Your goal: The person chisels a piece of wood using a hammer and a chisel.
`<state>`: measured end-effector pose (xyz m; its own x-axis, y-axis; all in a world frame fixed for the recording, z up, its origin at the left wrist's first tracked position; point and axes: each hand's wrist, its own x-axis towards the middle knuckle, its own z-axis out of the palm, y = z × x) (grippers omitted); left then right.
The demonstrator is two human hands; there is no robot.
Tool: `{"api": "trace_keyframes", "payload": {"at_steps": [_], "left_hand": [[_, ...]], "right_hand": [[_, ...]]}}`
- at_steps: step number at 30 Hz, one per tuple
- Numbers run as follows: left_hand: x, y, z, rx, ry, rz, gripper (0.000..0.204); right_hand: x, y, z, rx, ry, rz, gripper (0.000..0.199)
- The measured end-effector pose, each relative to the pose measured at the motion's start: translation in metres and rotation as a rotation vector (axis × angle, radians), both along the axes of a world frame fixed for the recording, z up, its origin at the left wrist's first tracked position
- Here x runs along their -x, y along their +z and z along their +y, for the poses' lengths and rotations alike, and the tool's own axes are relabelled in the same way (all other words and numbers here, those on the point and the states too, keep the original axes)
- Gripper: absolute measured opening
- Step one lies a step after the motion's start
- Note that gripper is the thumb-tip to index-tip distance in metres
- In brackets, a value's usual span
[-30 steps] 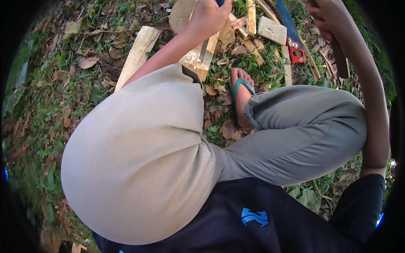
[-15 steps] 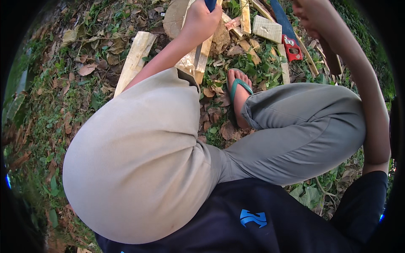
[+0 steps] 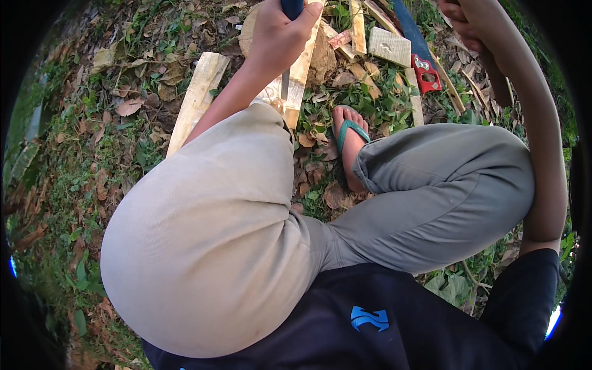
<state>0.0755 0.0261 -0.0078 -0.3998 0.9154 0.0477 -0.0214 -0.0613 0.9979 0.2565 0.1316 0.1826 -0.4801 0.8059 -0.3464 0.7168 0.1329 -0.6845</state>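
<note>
My left hand (image 3: pixel 277 38) is closed around the blue handle of a chisel (image 3: pixel 285 84). The narrow metal blade points down onto a pale wooden beam (image 3: pixel 300 80), which leans by a round log stump. At the upper right, my right hand (image 3: pixel 472 21) grips a brown wooden handle (image 3: pixel 498 80). The handle's lower end hangs below the fist; the tool's other end is outside the picture, so its kind does not show.
A handsaw with a red grip (image 3: pixel 425 74) lies to the right beside a square wood block (image 3: pixel 390 47). Another pale plank (image 3: pixel 198 98) lies left of my left forearm. Several offcuts rest among leaves and grass near my foot in a green flip-flop (image 3: pixel 351 132).
My left hand and the chisel have shifted slightly left and down. My right hand has moved a little to the right with the wooden handle.
</note>
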Motion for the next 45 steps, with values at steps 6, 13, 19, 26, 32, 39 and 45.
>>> {"api": "trace_keyframes", "payload": {"at_steps": [6,13,19,26,32,39,45], "left_hand": [[-0.005,0.012,-0.007,-0.25,0.001,-0.205,0.018],[-0.013,0.0,-0.015,-0.323,-0.015,-0.205,0.017],[-0.002,0.0,-0.022,-0.358,-0.038,-0.135,0.018],[0.0,-0.007,-0.023,-0.403,0.029,0.045,0.018],[-0.005,-0.002,-0.019,-0.376,0.004,-0.03,0.017],[-0.009,-0.003,-0.018,-0.345,0.017,-0.069,0.016],[-0.011,-0.007,-0.02,-0.346,0.006,-0.064,0.017]], "right_hand": [[0.004,0.006,-0.005,-0.018,0.01,-0.063,0.036],[-0.005,0.006,-0.007,-0.06,0.044,0.042,0.035],[-0.007,0.017,-0.025,-0.367,0.254,0.08,0.039],[-0.005,0.031,-0.054,-0.375,0.374,0.052,0.039],[-0.001,0.028,-0.064,-0.508,0.377,-0.074,0.038],[-0.003,0.033,-0.061,-0.415,0.437,-0.009,0.037],[-0.004,0.032,-0.057,-0.352,0.435,-0.108,0.037]]}}
